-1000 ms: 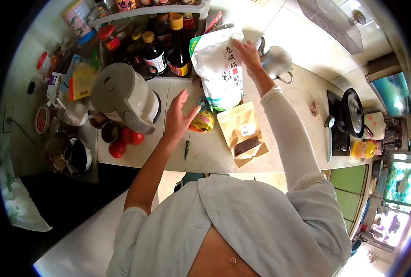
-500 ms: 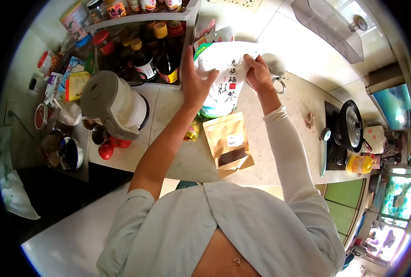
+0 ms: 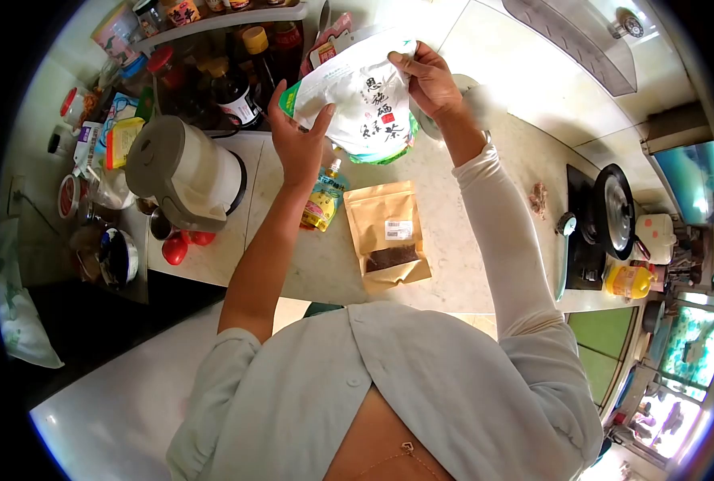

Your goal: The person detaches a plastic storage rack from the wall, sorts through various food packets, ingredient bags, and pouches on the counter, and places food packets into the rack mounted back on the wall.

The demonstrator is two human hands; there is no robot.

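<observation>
A white tea bag (image 3: 353, 104) with green corners and dark Chinese characters is held up above the counter, tilted. My left hand (image 3: 299, 143) grips its left side, thumb on the front and fingers partly behind. At the upper right corner, my right hand (image 3: 427, 80) pinches the bag between thumb and fingers. Below it on the counter lies a brown kraft-paper pouch (image 3: 382, 210) with a white label and a window showing dark contents. Beside that pouch is a yellow and blue spouted pouch (image 3: 323, 202), partly covered by my left forearm.
To the left stand a white and grey kitchen appliance (image 3: 200, 172), red tomatoes (image 3: 175, 250) and a rack (image 3: 228, 26) of sauce bottles and jars. On the right are a black pan with a lid (image 3: 616, 210), a blue-handled brush (image 3: 565, 232) and a yellow jug (image 3: 628, 281).
The tea bag has risen toward the upper left and tilted, with both hands still on it. More of the spouted pouch now shows. The camera view has shifted slightly.
</observation>
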